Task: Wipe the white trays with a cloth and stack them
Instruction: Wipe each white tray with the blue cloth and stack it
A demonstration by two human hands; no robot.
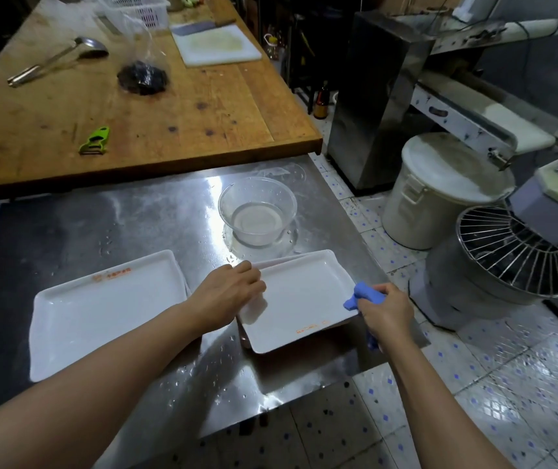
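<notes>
white tray (pixel 299 299) between both hands, left hand (pixel 233 292) on rim, right hand (pixel 386 311) gripping cloth (pixel 358 296)

— Where are the trays sitting?
— One tray (pixel 108 313) is lying at nine o'clock on the steel table (pixel 156 211); the tray stack (pixel 299 299) is lying at three o'clock.
— And the bowl (pixel 257 211)?
— It's standing at twelve o'clock, behind the stack, before the wooden table (pixel 135 106).
</notes>
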